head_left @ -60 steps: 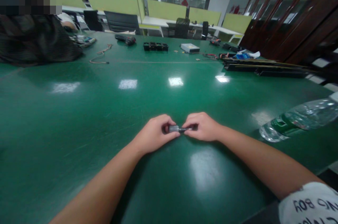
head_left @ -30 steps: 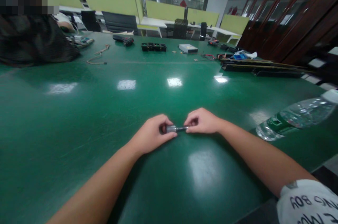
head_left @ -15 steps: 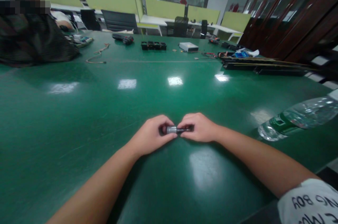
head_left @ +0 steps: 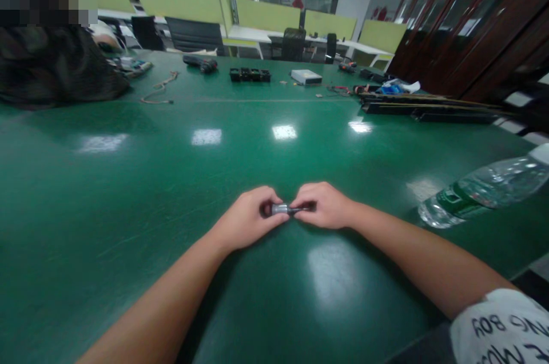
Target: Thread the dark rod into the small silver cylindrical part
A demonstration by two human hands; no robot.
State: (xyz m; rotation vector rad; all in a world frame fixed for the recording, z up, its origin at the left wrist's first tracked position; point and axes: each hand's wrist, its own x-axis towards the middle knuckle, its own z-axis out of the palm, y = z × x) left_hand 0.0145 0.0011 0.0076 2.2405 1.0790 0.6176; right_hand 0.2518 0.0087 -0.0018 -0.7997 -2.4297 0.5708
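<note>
A small silver cylinder (head_left: 280,209) with a dark, thin right end lies level just above the green table (head_left: 274,169), between my two hands. My left hand (head_left: 253,218) pinches the silver part between thumb and fingers. From the right, my right hand (head_left: 323,205) closes its thumb and fingertips on the dark narrow end. The fingertips of both hands nearly meet. Shadow inside the curled fingers hides the cylinder's left end and part of its right end.
At the right lies a plastic bottle (head_left: 467,198) with a green label. Along the far side are a white box (head_left: 306,76), a black part (head_left: 250,74), a cord (head_left: 158,92) and black strips (head_left: 454,115). Another person (head_left: 55,66) is at the far left.
Both hands keep their hold on the silver cylinder and have shifted only very slightly. The person at the far left has moved a little.
</note>
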